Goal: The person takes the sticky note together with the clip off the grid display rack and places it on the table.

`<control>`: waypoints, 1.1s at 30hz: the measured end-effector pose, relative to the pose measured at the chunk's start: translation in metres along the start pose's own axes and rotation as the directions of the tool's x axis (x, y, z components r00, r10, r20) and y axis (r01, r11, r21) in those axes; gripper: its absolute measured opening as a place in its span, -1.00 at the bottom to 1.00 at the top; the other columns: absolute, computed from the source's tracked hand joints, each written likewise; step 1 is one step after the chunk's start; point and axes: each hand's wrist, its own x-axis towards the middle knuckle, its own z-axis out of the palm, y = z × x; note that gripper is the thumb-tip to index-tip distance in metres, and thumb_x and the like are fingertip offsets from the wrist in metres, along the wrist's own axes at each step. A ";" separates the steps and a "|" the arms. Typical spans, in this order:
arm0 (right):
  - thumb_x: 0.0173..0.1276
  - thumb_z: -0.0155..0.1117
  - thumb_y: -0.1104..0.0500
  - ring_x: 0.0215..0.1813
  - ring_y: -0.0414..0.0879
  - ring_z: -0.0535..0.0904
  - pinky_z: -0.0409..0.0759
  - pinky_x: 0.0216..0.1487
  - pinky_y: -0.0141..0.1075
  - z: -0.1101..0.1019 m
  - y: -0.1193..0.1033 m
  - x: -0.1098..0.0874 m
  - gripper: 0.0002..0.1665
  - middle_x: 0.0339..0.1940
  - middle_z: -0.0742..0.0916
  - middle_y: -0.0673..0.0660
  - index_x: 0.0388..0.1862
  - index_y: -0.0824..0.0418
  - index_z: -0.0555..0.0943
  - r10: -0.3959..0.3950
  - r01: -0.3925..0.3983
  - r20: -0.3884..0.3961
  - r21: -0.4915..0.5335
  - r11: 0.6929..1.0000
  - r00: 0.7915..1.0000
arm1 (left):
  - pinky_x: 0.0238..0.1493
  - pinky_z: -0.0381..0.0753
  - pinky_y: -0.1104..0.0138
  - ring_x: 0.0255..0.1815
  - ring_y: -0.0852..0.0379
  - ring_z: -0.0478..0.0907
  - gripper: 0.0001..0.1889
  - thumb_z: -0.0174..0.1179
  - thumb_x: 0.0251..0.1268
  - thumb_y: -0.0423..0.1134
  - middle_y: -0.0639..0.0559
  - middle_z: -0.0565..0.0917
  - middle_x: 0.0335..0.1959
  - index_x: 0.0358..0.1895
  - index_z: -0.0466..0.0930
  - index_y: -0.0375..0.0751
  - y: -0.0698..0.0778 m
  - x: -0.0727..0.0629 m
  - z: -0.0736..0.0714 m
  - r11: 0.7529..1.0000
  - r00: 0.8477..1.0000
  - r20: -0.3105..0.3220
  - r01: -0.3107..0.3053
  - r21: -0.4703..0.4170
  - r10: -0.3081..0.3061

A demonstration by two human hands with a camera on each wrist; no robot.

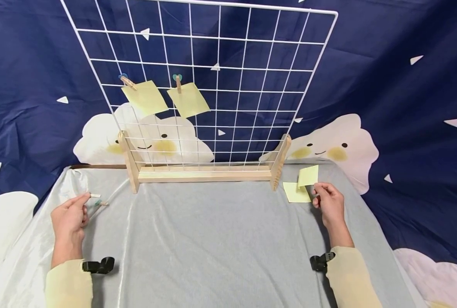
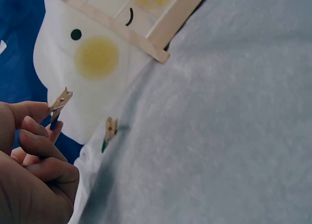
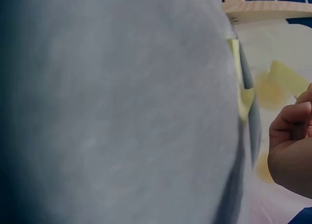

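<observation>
At the left, my left hand (image 1: 69, 216) pinches a small wooden clothespin (image 2: 60, 104) between thumb and fingertip. A second clothespin (image 2: 110, 128), with a green end, lies on the grey cloth just beyond that hand. On the far right, my right hand (image 1: 330, 203) pinches a yellow sticky note (image 1: 308, 174) by its lower corner, raised above the cloth. Below and behind it, more yellow sticky paper (image 1: 295, 194) lies on the cloth. Two yellow notes, a left one (image 1: 148, 99) and a right one (image 1: 191, 102), hang from the white wire grid (image 1: 235, 111), each under a clothespin.
The grid stands in a wooden base (image 1: 205, 174) at the back of the cloth-covered table (image 1: 213, 239). Behind it hangs a dark blue curtain (image 1: 367, 77) printed with clouds. Each sleeve carries a black wrist camera, the left one (image 1: 99, 266) and the right one (image 1: 321, 261).
</observation>
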 end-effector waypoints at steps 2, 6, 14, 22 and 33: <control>0.48 0.27 0.28 -0.68 -0.25 0.44 0.40 -0.65 -0.46 -0.004 0.003 0.001 -0.85 -0.51 0.63 0.02 -0.17 0.40 0.59 0.030 -0.029 0.018 -0.029 0.999 0.999 | -0.87 0.13 0.39 -0.85 0.25 0.24 -0.71 0.34 0.35 -0.34 0.10 0.41 -0.81 -0.59 0.74 -0.03 -0.002 0.002 0.000 1.000 1.000 0.008 0.007 -0.005 -0.007; 0.51 0.26 0.22 -0.63 -0.26 0.46 0.44 -0.62 -0.46 -0.010 0.006 0.003 -0.78 -0.47 0.63 0.00 -0.08 0.40 0.56 0.081 -0.076 0.060 -0.076 0.994 0.995 | -0.88 0.15 0.41 -0.85 0.27 0.25 -0.70 0.33 0.35 -0.34 0.11 0.42 -0.81 -0.60 0.74 -0.02 -0.006 0.006 -0.001 1.000 1.000 0.013 0.011 -0.002 -0.011; 0.54 0.23 0.21 -0.61 -0.27 0.46 0.44 -0.62 -0.46 -0.019 0.006 0.007 -0.85 -0.48 0.64 -0.04 -0.10 0.30 0.59 0.125 -0.121 0.073 -0.050 0.991 0.990 | -0.87 0.15 0.39 -0.83 0.26 0.27 -0.70 0.34 0.36 -0.32 0.11 0.44 -0.79 -0.60 0.74 -0.02 -0.010 0.011 -0.007 1.000 0.999 0.013 0.029 0.010 -0.029; 0.54 0.23 0.19 -0.60 -0.28 0.47 0.46 -0.62 -0.45 -0.030 0.005 0.013 -0.88 -0.48 0.66 -0.05 -0.11 0.25 0.60 0.184 -0.180 0.076 -0.056 0.982 0.980 | -0.86 0.14 0.38 -0.83 0.26 0.28 -0.70 0.33 0.37 -0.30 0.10 0.43 -0.80 -0.60 0.74 0.00 -0.011 0.015 -0.013 0.998 0.999 0.004 0.048 0.027 -0.048; 0.56 0.17 0.19 -0.56 -0.31 0.47 0.47 -0.62 -0.44 -0.035 0.007 0.020 -0.82 -0.52 0.62 -0.05 -0.05 0.31 0.52 0.310 -0.298 0.016 -0.233 0.926 0.951 | -0.86 0.17 0.38 -0.84 0.26 0.26 -0.63 0.29 0.38 -0.32 0.12 0.44 -0.80 -0.67 0.70 -0.03 -0.017 0.017 -0.017 0.993 0.999 -0.011 0.053 0.110 -0.052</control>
